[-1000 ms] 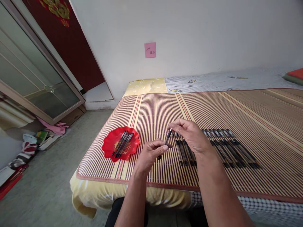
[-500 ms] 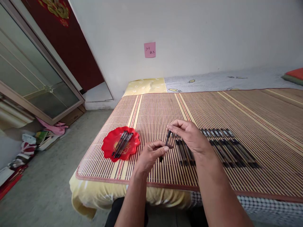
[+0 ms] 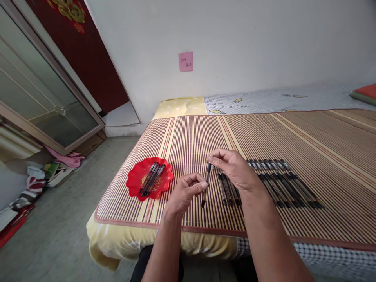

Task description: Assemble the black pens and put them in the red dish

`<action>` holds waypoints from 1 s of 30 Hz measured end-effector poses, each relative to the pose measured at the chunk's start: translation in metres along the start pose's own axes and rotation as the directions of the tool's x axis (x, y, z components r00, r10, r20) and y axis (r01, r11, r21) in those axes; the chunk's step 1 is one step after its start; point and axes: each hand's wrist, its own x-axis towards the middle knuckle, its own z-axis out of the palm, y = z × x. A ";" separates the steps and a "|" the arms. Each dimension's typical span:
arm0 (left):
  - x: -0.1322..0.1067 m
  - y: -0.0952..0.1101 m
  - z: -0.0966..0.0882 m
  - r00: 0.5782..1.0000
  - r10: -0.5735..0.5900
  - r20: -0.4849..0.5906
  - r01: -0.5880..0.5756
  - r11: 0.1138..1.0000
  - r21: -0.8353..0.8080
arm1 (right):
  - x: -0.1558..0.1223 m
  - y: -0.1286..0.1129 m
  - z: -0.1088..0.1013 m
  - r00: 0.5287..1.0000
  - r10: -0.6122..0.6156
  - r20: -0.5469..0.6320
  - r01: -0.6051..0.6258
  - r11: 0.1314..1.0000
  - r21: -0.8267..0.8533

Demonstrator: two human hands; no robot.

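Note:
Both my hands hold one slim dark pen (image 3: 208, 172) above the bamboo mat (image 3: 194, 141). My right hand (image 3: 233, 168) pinches its top end between thumb and fingers. My left hand (image 3: 186, 192) grips it around the middle, and the lower end (image 3: 203, 203) points down below the thumb. Left of my hands, several similar pens (image 3: 152, 179) lie in a red scalloped plate (image 3: 131, 181). More pens lie in a row (image 3: 286, 188) on the mat to the right, partly hidden behind my right hand and forearm.
The mat covers a bed with a yellow and checked sheet (image 3: 123, 244). A pink note (image 3: 186, 61) is stuck to the white wall. At left stand a glass-panelled door (image 3: 44, 94) and a pile of cloth and papers (image 3: 58, 172) on the floor.
The pen has turned nearer to upright, its lower end swinging slightly right and down. My hands stay in nearly the same place; the plate and laid-out pens have not moved.

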 end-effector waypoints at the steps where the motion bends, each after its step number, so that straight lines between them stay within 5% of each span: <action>1: 0.000 0.000 0.001 1.000 -0.003 -0.003 0.003 1.000 -0.002 | 0.000 0.000 0.001 1.000 -0.002 0.001 0.002 1.000 0.003; 8: 0.000 0.002 0.005 1.000 0.017 -0.021 -0.016 0.999 0.043 | 0.000 0.000 0.001 1.000 -0.008 0.005 0.008 1.000 0.010; 15: -0.003 0.004 0.002 0.994 -0.046 0.101 0.040 0.997 0.065 | -0.001 -0.002 0.002 1.000 0.007 -0.007 -0.007 1.000 0.026; 30: 0.000 0.002 0.007 0.999 -0.046 -0.011 0.046 0.999 -0.029 | -0.002 -0.003 0.005 0.998 -0.047 0.048 0.048 0.999 -0.016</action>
